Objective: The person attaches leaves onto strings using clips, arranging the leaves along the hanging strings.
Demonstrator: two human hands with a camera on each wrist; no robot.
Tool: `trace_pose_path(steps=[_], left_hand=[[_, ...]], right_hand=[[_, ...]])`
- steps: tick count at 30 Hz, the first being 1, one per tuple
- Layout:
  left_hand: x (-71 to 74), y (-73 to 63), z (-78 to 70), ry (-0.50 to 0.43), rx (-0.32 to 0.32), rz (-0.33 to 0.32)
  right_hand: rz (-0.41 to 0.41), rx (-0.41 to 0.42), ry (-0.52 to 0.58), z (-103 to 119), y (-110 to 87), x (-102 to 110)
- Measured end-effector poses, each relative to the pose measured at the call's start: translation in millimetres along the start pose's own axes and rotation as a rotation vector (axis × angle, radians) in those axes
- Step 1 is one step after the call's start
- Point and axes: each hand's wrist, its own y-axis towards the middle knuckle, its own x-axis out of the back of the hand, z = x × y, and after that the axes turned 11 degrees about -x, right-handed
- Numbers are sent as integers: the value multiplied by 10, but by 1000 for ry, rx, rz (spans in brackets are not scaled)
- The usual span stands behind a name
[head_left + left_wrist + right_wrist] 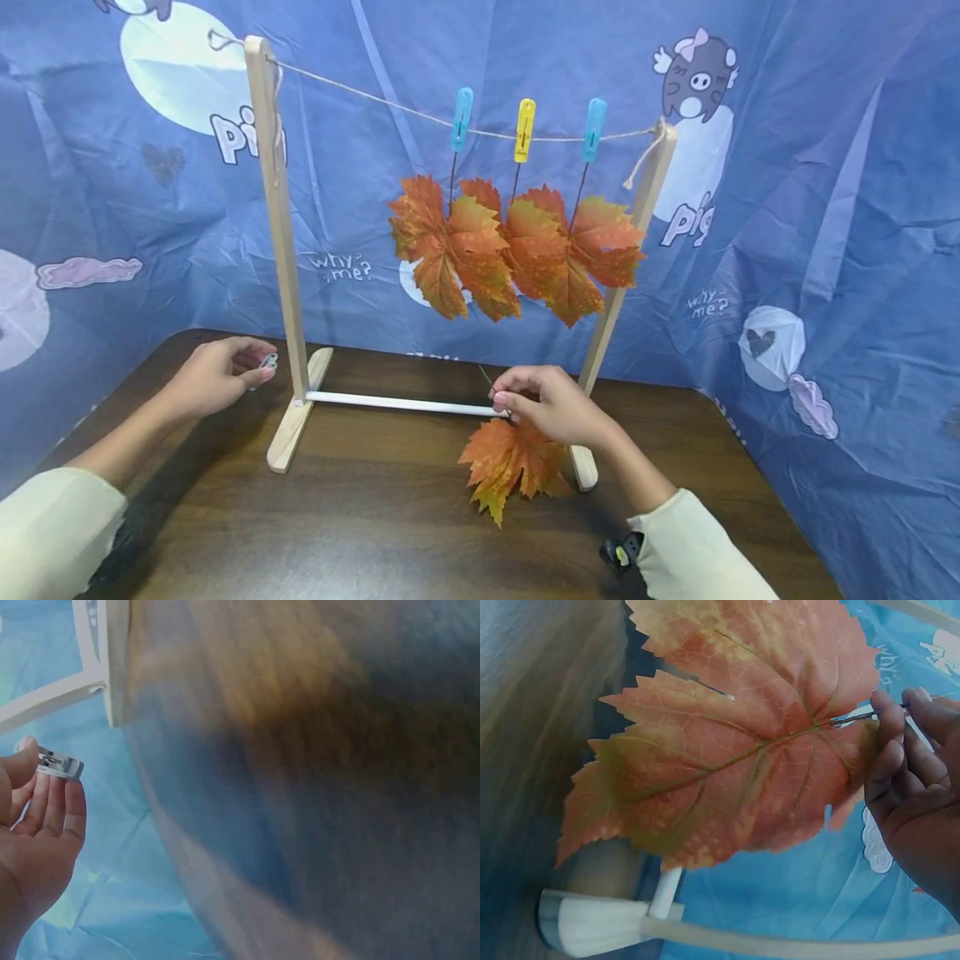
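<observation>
In the head view my left hand (217, 375) pinches a pale grey clothespin (268, 362) beside the rack's left post. The left wrist view shows this clothespin (60, 763) between thumb and fingertips. My right hand (551, 404) pinches the thin stem of an orange artificial maple leaf (513, 462), which hangs below the fingers over the table. Up close in the right wrist view, the leaf (742, 750) spreads wide with its stem between thumb and forefinger. Behind the hands, more orange leaves (450, 242) hang by their stems from a twine line (360, 93).
Two blue clothespins (462, 121) and a yellow clothespin (525, 131) grip the twine. Wooden posts (279, 225) on flat feet carry it, joined low by a white bar (405, 405). The brown table (360, 517) meets a blue printed cloth (810, 208) behind.
</observation>
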Motion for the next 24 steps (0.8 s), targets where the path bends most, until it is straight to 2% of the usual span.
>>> trace_pose_path(steps=[7,14,20,24], left_hand=[[124,-23,-174,-77,-53,-26],[263,48,-318,-153,-108,-59],[361,102,-433,-198,-104,-76],[428,126,-512,-193,-100,-124]], right_hand=[[-22,22,58,136,98,-57],[-47,-17,115,285,190,-109],[-86,-17,70,390,270,-137],[-128,-7,27,452,331,-142]])
